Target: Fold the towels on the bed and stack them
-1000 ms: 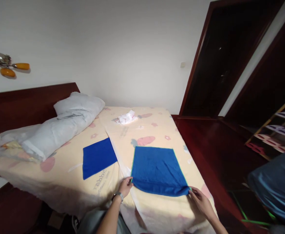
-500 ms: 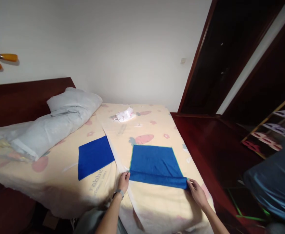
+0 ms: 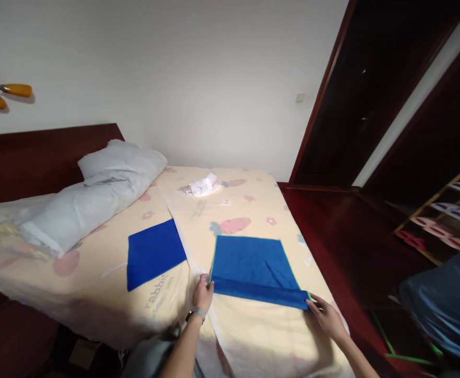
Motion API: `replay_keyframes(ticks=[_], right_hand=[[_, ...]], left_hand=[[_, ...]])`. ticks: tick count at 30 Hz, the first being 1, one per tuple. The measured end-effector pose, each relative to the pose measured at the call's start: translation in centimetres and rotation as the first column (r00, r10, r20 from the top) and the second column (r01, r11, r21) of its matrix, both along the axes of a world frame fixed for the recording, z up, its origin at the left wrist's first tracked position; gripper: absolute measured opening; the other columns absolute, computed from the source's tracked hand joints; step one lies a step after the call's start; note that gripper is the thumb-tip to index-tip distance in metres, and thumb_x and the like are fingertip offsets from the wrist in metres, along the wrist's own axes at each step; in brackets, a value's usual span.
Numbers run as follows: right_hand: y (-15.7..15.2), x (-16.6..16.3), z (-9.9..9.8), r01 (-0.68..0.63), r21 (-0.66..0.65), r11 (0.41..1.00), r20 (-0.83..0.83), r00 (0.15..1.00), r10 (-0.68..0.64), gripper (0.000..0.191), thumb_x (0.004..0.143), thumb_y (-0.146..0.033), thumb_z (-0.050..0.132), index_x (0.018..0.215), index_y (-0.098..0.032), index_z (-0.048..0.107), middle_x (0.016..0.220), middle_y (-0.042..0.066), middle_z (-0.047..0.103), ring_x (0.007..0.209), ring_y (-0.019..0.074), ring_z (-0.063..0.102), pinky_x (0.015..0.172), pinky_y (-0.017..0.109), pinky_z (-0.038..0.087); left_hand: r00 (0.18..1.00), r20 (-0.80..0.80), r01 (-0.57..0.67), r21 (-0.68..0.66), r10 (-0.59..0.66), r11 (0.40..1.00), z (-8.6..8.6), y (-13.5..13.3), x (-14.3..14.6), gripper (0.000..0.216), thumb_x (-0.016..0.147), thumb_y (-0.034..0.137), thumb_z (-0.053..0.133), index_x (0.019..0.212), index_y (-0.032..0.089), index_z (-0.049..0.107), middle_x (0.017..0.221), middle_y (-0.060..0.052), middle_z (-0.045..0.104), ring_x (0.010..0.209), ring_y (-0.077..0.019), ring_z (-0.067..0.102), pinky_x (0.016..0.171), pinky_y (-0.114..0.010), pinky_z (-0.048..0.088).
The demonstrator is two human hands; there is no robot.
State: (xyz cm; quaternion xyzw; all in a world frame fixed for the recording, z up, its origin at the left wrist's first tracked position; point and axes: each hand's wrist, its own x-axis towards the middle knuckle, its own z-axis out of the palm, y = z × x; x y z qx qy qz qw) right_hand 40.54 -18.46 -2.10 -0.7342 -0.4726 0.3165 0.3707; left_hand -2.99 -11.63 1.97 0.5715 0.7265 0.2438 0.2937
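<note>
Blue towel flat on bed just ahead of me, folded near edge running left-right between my hands: left hand pinches its left corner, right hand pinches its right corner, both equally near

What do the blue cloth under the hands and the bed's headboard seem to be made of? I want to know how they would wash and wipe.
The blue cloth looks like soft matte microfibre or terry: it folds limply at the near edge, with a thin green trim. The headboard looks like dark reddish wood with a smooth, slightly glossy finish; whether solid or veneer cannot be told.
</note>
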Motion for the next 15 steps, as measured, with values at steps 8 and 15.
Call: replay_keyframes(ticks=[8, 15], right_hand=[[-0.5, -1.5, 0.5, 0.033, -0.096, 0.995, -0.022, 0.999, -0.036, 0.078, 0.070, -0.069, 0.046, 0.118, -0.010, 0.064, 0.055, 0.004, 0.070, 0.063, 0.0276, 0.069, 0.065, 0.036, 0.050], [-0.6, -1.7, 1.1, 0.038, -0.011, 0.999, -0.010, 0.999, -0.038, 0.075, 0.073, -0.069, 0.046, 0.118, -0.012, 0.066, 0.060, 0.005, 0.072, 0.060, 0.0261, 0.069, 0.062, 0.034, 0.052]], left_hand=[[1.000, -0.026, 0.000, -0.150, -0.004, 0.989, -0.8, 0.1, 0.0, 0.024, 0.095, 0.026, 0.049, 0.115, 0.016, 0.056, 0.102, -0.008, 0.073, 0.093, -0.0165, 0.068, 0.074, -0.021, 0.043], [0.997, -0.058, -0.061, -0.121, 0.055, 0.991, 0.2, 0.3, 0.3, 0.023, 0.095, 0.026, 0.049, 0.115, 0.020, 0.056, 0.104, -0.006, 0.073, 0.090, -0.0162, 0.069, 0.072, -0.022, 0.043]])
